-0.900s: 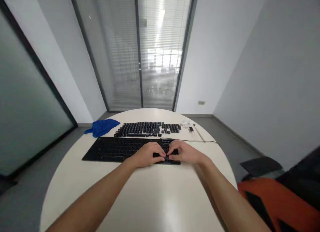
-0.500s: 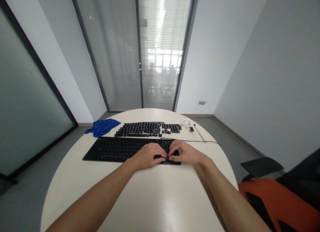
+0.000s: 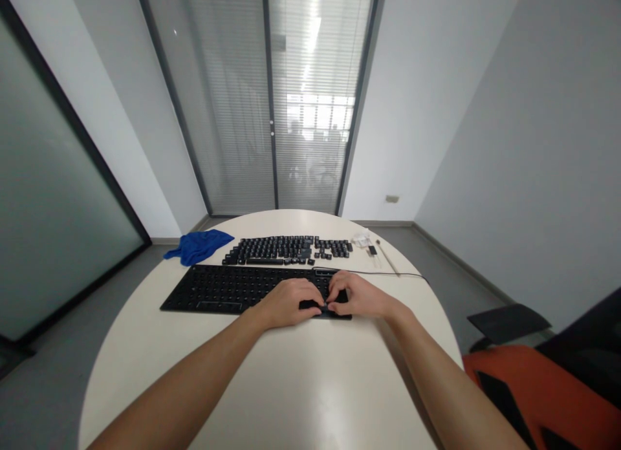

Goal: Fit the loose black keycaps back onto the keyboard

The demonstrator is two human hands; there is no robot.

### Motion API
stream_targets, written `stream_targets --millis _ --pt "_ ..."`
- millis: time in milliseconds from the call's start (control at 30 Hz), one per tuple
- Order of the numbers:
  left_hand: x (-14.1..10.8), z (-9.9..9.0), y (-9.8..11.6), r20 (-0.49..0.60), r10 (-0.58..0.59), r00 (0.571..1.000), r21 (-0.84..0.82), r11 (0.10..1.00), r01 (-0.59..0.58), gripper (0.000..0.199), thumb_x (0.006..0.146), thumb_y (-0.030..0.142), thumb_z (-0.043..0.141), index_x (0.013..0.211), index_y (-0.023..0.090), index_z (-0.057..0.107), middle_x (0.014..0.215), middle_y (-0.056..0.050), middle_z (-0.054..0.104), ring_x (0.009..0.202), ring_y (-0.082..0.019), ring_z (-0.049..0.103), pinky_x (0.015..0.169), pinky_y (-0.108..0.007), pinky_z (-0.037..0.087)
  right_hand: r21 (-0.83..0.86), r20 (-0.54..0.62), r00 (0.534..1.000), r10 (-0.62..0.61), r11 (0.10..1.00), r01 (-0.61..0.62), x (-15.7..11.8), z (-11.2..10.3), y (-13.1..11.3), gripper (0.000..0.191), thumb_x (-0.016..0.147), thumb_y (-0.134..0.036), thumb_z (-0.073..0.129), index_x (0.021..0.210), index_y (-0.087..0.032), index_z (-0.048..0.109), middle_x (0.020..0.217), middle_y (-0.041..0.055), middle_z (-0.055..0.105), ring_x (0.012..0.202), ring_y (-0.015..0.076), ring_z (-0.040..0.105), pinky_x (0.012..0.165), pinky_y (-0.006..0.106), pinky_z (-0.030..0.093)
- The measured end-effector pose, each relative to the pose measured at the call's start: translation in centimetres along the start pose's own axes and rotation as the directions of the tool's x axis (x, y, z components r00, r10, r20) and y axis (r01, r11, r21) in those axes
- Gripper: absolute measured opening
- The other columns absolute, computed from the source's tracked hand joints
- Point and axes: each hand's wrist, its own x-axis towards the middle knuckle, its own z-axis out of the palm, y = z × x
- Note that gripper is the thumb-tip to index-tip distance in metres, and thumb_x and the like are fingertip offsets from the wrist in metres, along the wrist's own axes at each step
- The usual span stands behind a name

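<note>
A black keyboard base (image 3: 218,288) with its keycaps off lies across the table in front of me. Over its right part my left hand (image 3: 291,301) is curled, thumb and fingers closed near the lower edge. My right hand (image 3: 356,296) meets it there from the right, its fingertips pinched almost against those of the left. Whatever lies between the fingertips is too small and hidden to make out. Behind the base, loose black keycaps (image 3: 276,248) are laid out in keyboard order, with a long spacebar (image 3: 264,262) along the front.
A blue cloth (image 3: 201,246) lies at the left on the round white table (image 3: 272,385). At the right are a small clear bag (image 3: 360,240), a black-headed wire tool (image 3: 372,250), a thin stick (image 3: 388,258) and a cable (image 3: 388,273). An orange chair (image 3: 543,392) stands at the right.
</note>
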Motion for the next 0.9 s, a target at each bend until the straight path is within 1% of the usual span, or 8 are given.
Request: stream_targets --millis 100,200,300,400,500,567,733,900 --pt "-0.06 0.07 0.03 0.008 -0.004 1.0 -0.002 1.0 0.004 0.013 0.092 0.027 0.064 0.098 0.021 0.073 0.102 -0.004 0.074 0.095 -0.018 0.068 0.089 -0.028 0.051 0.005 -0.004 1.0 0.001 1.0 -0.001 -0.01 0.08 0.06 0.007 0.072 -0.021 0.077 0.079 -0.02 0.078 0.087 0.0035 0.072 0.087 0.0192 0.064 0.084 0.03 0.047" --pt "-0.11 0.04 0.19 0.013 -0.008 1.0 0.018 1.0 0.008 0.013 0.091 0.028 0.064 0.094 0.021 0.075 0.101 -0.004 0.074 0.091 -0.017 0.069 0.086 -0.027 0.051 0.015 0.002 1.0 -0.011 1.0 0.011 0.06 0.21 0.17 0.005 0.073 -0.023 0.078 0.077 -0.021 0.077 0.086 0.0032 0.073 0.087 0.0195 0.064 0.085 0.031 0.047" --pt "-0.08 -0.12 0.45 0.012 -0.016 1.0 0.029 0.999 0.016 0.011 0.089 0.026 0.066 0.091 0.021 0.076 0.1 -0.004 0.074 0.087 -0.016 0.069 0.084 -0.026 0.052 0.021 0.008 1.0 -0.02 1.0 0.019 0.11 0.26 0.27 0.004 0.074 -0.024 0.078 0.075 -0.021 0.076 0.085 0.0028 0.074 0.086 0.0192 0.064 0.085 0.031 0.047" --pt "0.0 -0.33 0.68 0.006 -0.022 1.0 0.003 1.0 0.022 0.011 0.087 0.024 0.067 0.092 0.02 0.076 0.1 -0.004 0.074 0.088 -0.017 0.069 0.084 -0.027 0.052 0.027 0.024 1.0 -0.016 1.0 0.015 0.03 0.13 0.33 0.007 0.076 -0.028 0.078 0.077 -0.021 0.077 0.084 0.0034 0.073 0.085 0.0193 0.064 0.083 0.031 0.047" --pt "0.07 -0.47 0.73 0.009 -0.028 1.0 -0.03 0.999 0.028 0.013 0.089 0.024 0.065 0.092 0.02 0.077 0.099 -0.004 0.074 0.088 -0.016 0.069 0.085 -0.027 0.052 0.041 0.031 1.0 0.003 0.999 -0.004 -0.1 -0.08 0.26 0.015 0.076 -0.035 0.079 0.081 -0.021 0.078 0.085 0.0042 0.072 0.088 0.0198 0.064 0.083 0.031 0.047" --pt "0.09 -0.48 0.65 0.015 -0.028 1.0 -0.035 0.999 0.028 0.014 0.091 0.025 0.064 0.092 0.021 0.077 0.099 -0.004 0.074 0.088 -0.016 0.068 0.085 -0.027 0.051 0.052 0.028 0.999 0.018 0.998 -0.02 -0.13 -0.2 0.13 0.018 0.076 -0.038 0.08 0.08 -0.02 0.078 0.085 0.0042 0.072 0.087 0.0198 0.064 0.083 0.031 0.047" --pt "0.13 -0.26 0.39 0.004 -0.011 1.0 -0.025 1.0 0.011 0.011 0.087 0.025 0.067 0.088 0.022 0.077 0.097 -0.003 0.074 0.088 -0.017 0.067 0.086 -0.028 0.051 0.064 0.057 0.997 0.045 0.997 -0.049 0.0 -0.36 -0.33 0.018 0.078 -0.038 0.078 0.077 -0.02 0.078 0.084 0.0042 0.073 0.086 0.0196 0.064 0.081 0.03 0.047" --pt "0.22 -0.14 0.49 -0.012 -0.011 1.0 -0.022 1.0 0.01 0.008 0.084 0.024 0.069 0.085 0.022 0.077 0.096 -0.003 0.074 0.086 -0.017 0.067 0.083 -0.028 0.052 0.076 0.096 0.992 0.083 0.993 -0.09 0.12 -0.39 -0.65 0.02 0.079 -0.039 0.076 0.077 -0.019 0.078 0.08 0.0035 0.072 0.082 0.0192 0.063 0.074 0.028 0.047"
